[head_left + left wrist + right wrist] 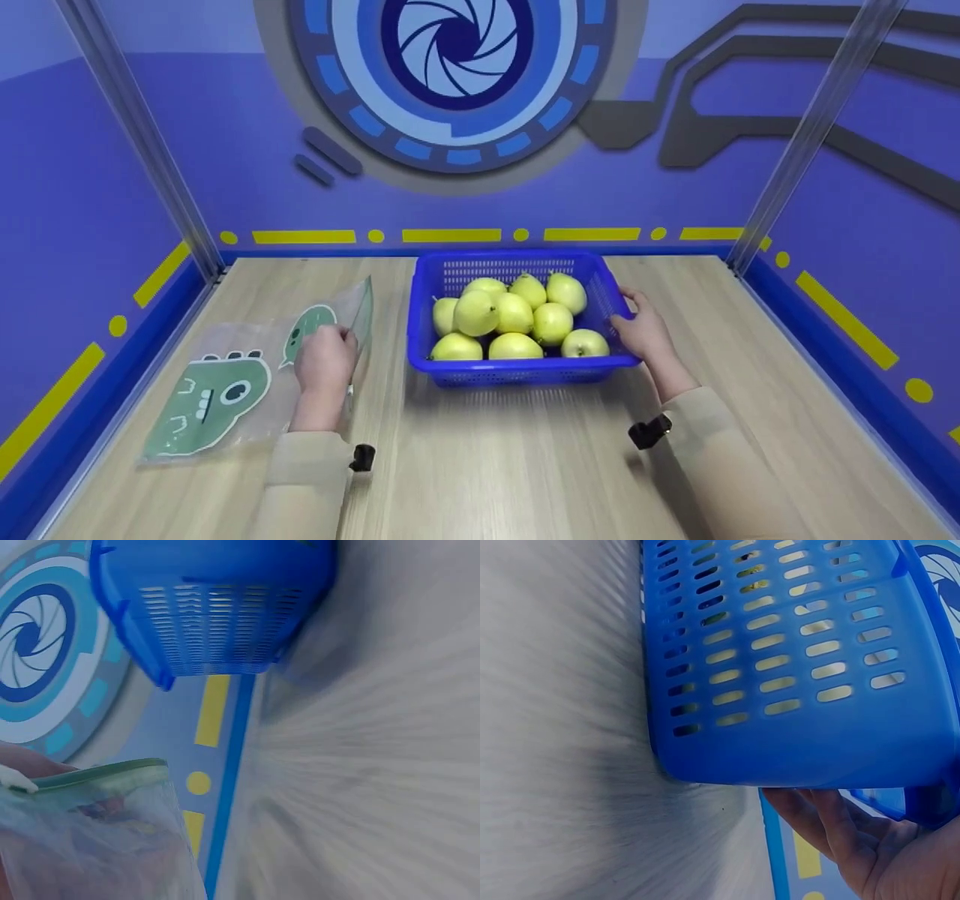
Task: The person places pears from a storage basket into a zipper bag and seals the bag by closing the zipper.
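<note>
My left hand (326, 360) pinches the green-edged opening of a clear zip bag (255, 416) printed with green dinosaur pictures. The bag's edge stands raised above the fingers in the head view, while the rest lies along the table. In the left wrist view the bag's green zip strip (105, 774) runs out from the fingers. A blue plastic basket (517, 366) holds several yellow-green pears (514, 312). At its right end, my right hand (646, 330) holds the basket, thumb at the rim and fingers against the outer wall; the right wrist view shows those fingers (832, 829) at the end wall.
Under everything is a wood-grain table (480, 465). A blue back wall (480, 210) with yellow marks stands right behind the basket, and side walls with metal posts (810, 135) close in both sides.
</note>
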### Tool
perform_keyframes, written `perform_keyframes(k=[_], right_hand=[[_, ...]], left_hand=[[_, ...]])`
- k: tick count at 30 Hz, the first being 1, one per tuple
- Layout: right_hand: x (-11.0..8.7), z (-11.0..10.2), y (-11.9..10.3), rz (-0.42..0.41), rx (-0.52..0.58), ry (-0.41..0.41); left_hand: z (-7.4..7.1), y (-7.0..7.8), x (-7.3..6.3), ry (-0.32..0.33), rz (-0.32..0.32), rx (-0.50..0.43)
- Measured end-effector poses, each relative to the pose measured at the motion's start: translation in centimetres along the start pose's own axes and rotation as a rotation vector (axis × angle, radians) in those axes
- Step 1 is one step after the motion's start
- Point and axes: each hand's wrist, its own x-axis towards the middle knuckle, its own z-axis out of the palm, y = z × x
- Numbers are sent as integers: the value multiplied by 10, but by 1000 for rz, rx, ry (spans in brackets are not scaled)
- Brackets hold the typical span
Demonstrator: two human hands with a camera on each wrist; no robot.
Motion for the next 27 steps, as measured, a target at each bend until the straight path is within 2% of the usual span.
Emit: perform_keyframes(k=[5, 11, 20, 27], right_hand=[[0, 0, 0, 7, 10, -1], [-1, 1, 0, 15, 18, -5], [-3, -1, -2, 31, 32, -18], [-3, -2, -3, 42, 36, -24]], left_hand=[[-7, 6, -4, 29, -5, -56], [-8, 10, -10, 77, -6, -137], [-10, 15, -15, 36, -50, -225], [-14, 15, -18, 27, -53, -239]])
